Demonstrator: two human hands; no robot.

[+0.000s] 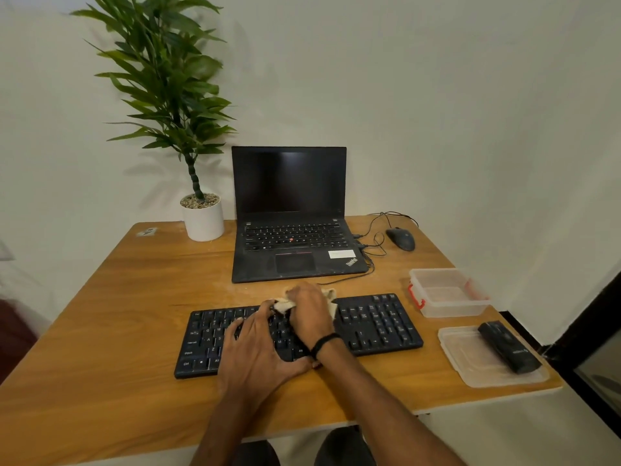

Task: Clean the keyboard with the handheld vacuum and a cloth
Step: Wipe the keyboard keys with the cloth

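Seemingly past vacuuming: right hand grips beige cloth on black keyboard.
Flat left hand steadies it; black vacuum idle lower right.

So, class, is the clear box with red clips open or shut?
Open. The box has no lid on; a clear lid lies beside it, under the handheld vacuum.

"ThinkPad" on laptop palmrest
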